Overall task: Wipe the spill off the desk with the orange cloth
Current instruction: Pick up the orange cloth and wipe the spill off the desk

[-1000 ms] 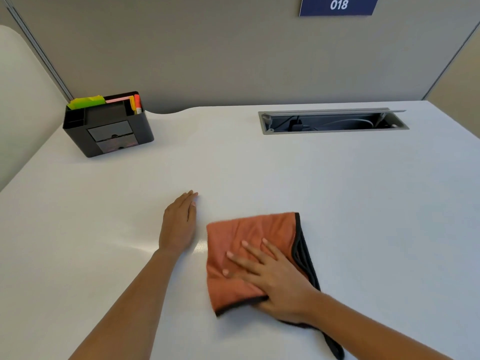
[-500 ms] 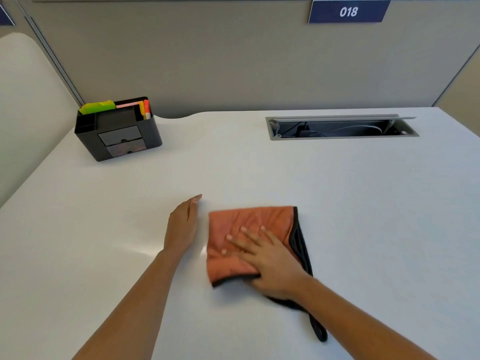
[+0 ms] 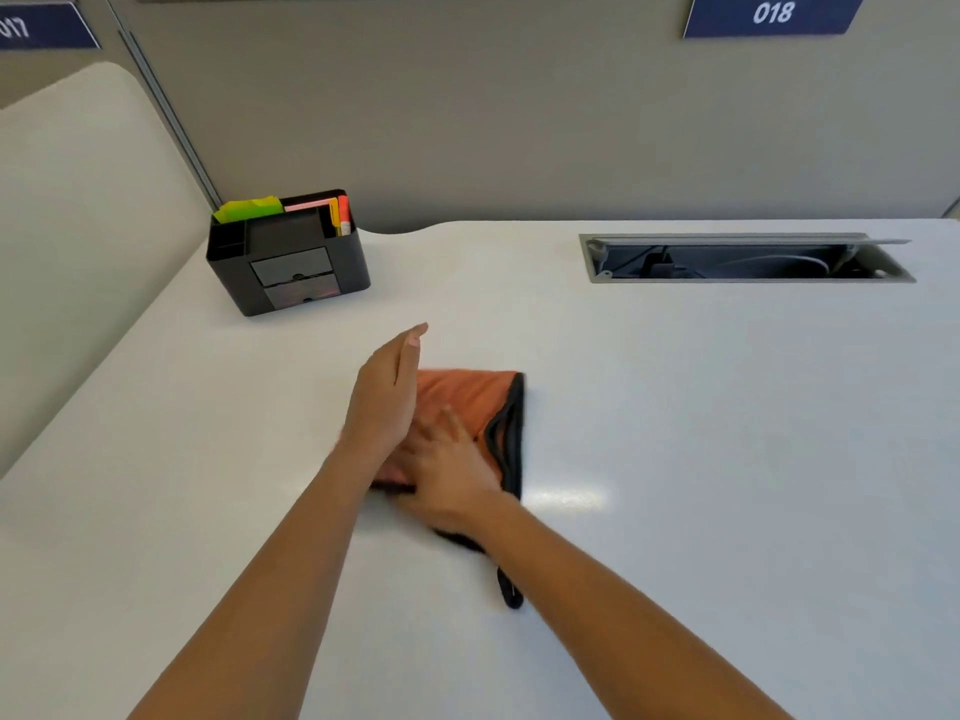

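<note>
The folded orange cloth (image 3: 467, 394) with a black edge lies flat on the white desk (image 3: 701, 407), near the middle. My right hand (image 3: 447, 475) presses flat on its near part, fingers spread and blurred by motion. My left hand (image 3: 387, 392) is lifted on its edge, fingers straight and together, holding nothing; it hides the cloth's left side. A black loop (image 3: 509, 589) of the cloth trails towards me beside my right forearm. I can make out no spill on the desk, only a bright glare patch (image 3: 566, 496) right of the cloth.
A black desk organiser (image 3: 291, 262) with coloured notes and markers stands at the back left. An open cable slot (image 3: 743, 259) is set into the desk at the back right. A grey partition (image 3: 519, 122) closes the back and a white divider (image 3: 78, 226) the left.
My right hand has slid the cloth left and away from me. My left hand has lifted off the desk and turned on its edge, now overlapping the cloth's left side.
</note>
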